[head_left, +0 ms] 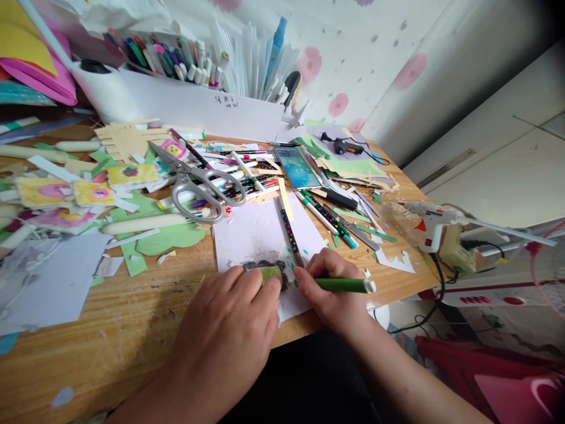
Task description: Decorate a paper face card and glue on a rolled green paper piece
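Observation:
My left hand [233,318] is closed on a small green piece of paper [270,273], pressing it down over a white sheet [247,235]. Dark smudges mark the sheet around that piece. In my right hand [331,288] is a green marker [344,285], its white end pointing right and its tip close to the green piece. Whether the tip touches the paper I cannot tell. Just beyond my right fingers, a black dotted marker [289,232] lies on the sheet. My left fingers hide part of the green piece.
Silver scissors [198,187] lie over scattered markers and paper scraps at the centre-left. A phone [298,168] rests behind the sheet. A white glue gun [435,224] stands at the right edge of the table. A white box of pens [198,100] lines the back.

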`<control>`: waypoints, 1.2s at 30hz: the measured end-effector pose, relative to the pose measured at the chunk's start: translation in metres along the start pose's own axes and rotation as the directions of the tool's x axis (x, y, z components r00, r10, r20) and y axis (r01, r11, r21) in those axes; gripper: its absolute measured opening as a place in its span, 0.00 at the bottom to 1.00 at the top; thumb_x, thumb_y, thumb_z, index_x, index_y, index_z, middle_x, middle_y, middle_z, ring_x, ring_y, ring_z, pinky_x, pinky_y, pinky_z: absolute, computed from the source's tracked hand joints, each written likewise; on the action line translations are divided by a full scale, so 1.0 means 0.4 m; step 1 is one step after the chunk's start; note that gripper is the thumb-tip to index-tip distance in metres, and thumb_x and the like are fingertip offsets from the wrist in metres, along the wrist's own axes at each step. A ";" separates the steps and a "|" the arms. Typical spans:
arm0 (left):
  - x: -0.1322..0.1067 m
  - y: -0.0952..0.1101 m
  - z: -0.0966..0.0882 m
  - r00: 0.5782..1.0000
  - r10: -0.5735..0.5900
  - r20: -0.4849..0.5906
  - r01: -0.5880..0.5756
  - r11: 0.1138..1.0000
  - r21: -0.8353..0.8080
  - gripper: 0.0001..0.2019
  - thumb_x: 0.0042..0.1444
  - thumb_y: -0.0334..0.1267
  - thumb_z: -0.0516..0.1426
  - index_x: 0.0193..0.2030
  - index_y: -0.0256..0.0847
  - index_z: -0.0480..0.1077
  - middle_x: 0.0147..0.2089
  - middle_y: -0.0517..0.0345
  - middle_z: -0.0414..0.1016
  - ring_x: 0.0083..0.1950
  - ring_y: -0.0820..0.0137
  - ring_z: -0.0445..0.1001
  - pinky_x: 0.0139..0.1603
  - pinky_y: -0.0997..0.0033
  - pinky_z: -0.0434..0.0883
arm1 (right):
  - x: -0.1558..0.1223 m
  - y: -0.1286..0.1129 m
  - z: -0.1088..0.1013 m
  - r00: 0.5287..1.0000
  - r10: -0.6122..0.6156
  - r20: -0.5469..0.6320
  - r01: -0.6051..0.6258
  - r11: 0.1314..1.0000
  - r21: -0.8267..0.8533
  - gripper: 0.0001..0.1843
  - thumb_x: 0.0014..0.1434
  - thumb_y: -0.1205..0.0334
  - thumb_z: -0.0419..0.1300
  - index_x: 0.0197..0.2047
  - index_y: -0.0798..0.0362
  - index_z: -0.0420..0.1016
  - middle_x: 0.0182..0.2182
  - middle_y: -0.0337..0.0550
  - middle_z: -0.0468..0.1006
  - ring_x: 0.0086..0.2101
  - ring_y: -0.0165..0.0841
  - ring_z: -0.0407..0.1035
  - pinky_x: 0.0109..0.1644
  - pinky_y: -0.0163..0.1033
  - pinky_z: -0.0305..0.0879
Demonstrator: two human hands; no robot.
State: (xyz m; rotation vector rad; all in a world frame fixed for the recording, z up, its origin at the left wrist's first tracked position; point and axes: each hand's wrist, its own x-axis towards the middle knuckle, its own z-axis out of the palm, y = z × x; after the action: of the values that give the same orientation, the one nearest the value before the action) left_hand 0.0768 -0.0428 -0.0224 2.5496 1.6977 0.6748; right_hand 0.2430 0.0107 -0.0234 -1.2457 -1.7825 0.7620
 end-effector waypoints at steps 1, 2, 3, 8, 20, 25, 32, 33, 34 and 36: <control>0.000 0.000 0.001 1.000 -0.001 -0.001 0.001 1.000 -0.001 0.09 0.56 0.30 0.54 0.41 0.41 0.73 0.30 0.56 0.69 0.34 0.59 0.69 0.32 0.56 0.66 | 0.000 0.000 0.000 1.000 -0.002 -0.002 0.002 1.000 -0.004 0.17 0.52 0.62 0.61 0.19 0.50 0.57 0.15 0.31 0.62 0.18 0.26 0.57 0.21 0.31 0.54; 0.001 0.001 0.001 1.000 -0.005 -0.005 0.005 1.000 -0.002 0.09 0.56 0.30 0.54 0.41 0.41 0.73 0.30 0.56 0.70 0.34 0.59 0.69 0.33 0.57 0.66 | 0.001 0.000 0.001 1.000 -0.001 -0.004 0.001 1.000 -0.010 0.17 0.52 0.62 0.60 0.19 0.50 0.57 0.15 0.31 0.62 0.18 0.26 0.57 0.21 0.32 0.55; 0.002 0.001 0.000 1.000 -0.010 -0.006 0.010 1.000 -0.003 0.09 0.56 0.29 0.54 0.41 0.41 0.73 0.30 0.56 0.70 0.34 0.59 0.69 0.33 0.57 0.66 | 0.001 -0.001 0.001 1.000 0.000 -0.006 0.000 1.000 -0.014 0.17 0.52 0.62 0.60 0.19 0.49 0.56 0.15 0.31 0.62 0.18 0.26 0.57 0.21 0.32 0.55; 0.005 0.001 -0.003 1.000 -0.018 -0.011 0.017 1.000 -0.009 0.09 0.55 0.29 0.55 0.41 0.41 0.73 0.29 0.56 0.71 0.33 0.59 0.70 0.32 0.56 0.67 | 0.004 -0.001 0.002 1.000 -0.001 -0.016 0.000 0.999 -0.033 0.17 0.52 0.62 0.60 0.19 0.49 0.56 0.15 0.32 0.62 0.17 0.25 0.57 0.21 0.32 0.55; 0.005 0.004 -0.009 0.998 -0.048 0.044 0.050 0.998 -0.048 0.08 0.56 0.29 0.53 0.39 0.41 0.73 0.31 0.55 0.71 0.35 0.58 0.70 0.34 0.54 0.68 | 0.005 0.001 0.001 0.999 -0.017 -0.041 0.014 0.997 -0.074 0.16 0.53 0.62 0.59 0.19 0.49 0.57 0.15 0.32 0.61 0.17 0.25 0.55 0.20 0.32 0.53; -0.003 -0.001 -0.007 0.998 -0.033 0.046 0.036 0.997 -0.063 0.10 0.58 0.30 0.52 0.42 0.41 0.73 0.32 0.54 0.72 0.36 0.58 0.70 0.36 0.53 0.68 | 0.005 0.001 0.000 0.999 -0.023 -0.043 0.021 0.999 -0.049 0.16 0.53 0.61 0.59 0.19 0.49 0.57 0.15 0.32 0.61 0.17 0.25 0.55 0.20 0.32 0.53; -0.004 -0.002 -0.005 0.999 -0.029 0.022 0.031 0.997 -0.071 0.09 0.57 0.30 0.53 0.40 0.40 0.74 0.31 0.54 0.72 0.36 0.57 0.71 0.35 0.53 0.69 | 0.002 0.005 0.000 0.999 -0.010 -0.043 0.009 1.000 -0.007 0.16 0.52 0.61 0.59 0.19 0.49 0.56 0.15 0.32 0.62 0.18 0.26 0.57 0.21 0.33 0.55; -0.003 -0.002 -0.005 1.000 -0.026 0.017 0.027 0.997 -0.070 0.09 0.57 0.30 0.53 0.40 0.40 0.74 0.31 0.54 0.72 0.35 0.57 0.71 0.34 0.53 0.69 | 0.002 0.006 0.001 0.999 -0.016 -0.029 0.016 1.000 -0.010 0.16 0.52 0.61 0.59 0.19 0.49 0.56 0.15 0.32 0.62 0.17 0.25 0.56 0.21 0.32 0.55; -0.003 -0.002 -0.005 1.000 -0.023 0.011 0.024 0.997 -0.069 0.09 0.57 0.30 0.53 0.40 0.40 0.74 0.31 0.54 0.72 0.35 0.57 0.71 0.34 0.53 0.69 | 0.002 0.006 0.001 1.000 -0.020 -0.018 0.020 1.000 -0.015 0.17 0.52 0.62 0.59 0.19 0.49 0.55 0.15 0.31 0.61 0.17 0.25 0.55 0.20 0.32 0.54; -0.002 -0.003 -0.004 1.000 -0.020 0.009 0.021 0.997 -0.070 0.10 0.57 0.30 0.53 0.41 0.40 0.74 0.32 0.53 0.72 0.36 0.57 0.71 0.35 0.53 0.69 | 0.001 0.005 0.002 1.000 -0.020 -0.019 0.019 1.000 -0.013 0.17 0.52 0.62 0.59 0.19 0.49 0.55 0.15 0.31 0.61 0.17 0.25 0.54 0.20 0.32 0.52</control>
State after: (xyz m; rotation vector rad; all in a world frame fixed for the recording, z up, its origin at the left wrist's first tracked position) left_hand 0.0750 -0.0434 -0.0214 2.4815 1.6644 0.7085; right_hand 0.2432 0.0120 -0.0254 -1.2386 -1.7840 0.7261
